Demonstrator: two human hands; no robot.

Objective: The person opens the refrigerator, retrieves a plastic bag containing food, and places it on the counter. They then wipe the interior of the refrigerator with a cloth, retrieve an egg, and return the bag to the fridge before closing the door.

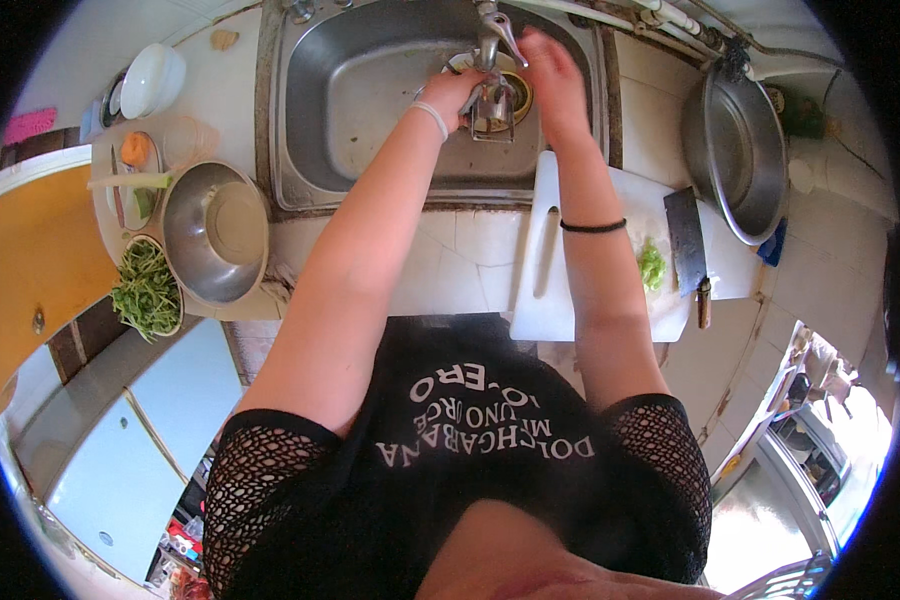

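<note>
My left hand [448,96] is closed around the side of a clear glass vessel [493,112] under the faucet [487,45] of the steel sink [345,176]. Beside the faucet's lever, on its right, my right hand [551,71] is raised and slightly blurred; whether it touches the lever cannot be told. Behind the glass, a bowl with a yellowish rim [525,97] sits in the sink, partly hidden. Below my right forearm lies a white cutting board [540,300] bearing chopped green vegetable [651,264] and a cleaver [686,240].
A large steel basin [739,150] leans at the right. On the left stand a steel mixing bowl [216,232], a bowl of leafy greens [148,289], a plate with a peeled orange vegetable [136,148] and stacked white bowls [152,80]. The cleaver's handle overhangs the counter edge.
</note>
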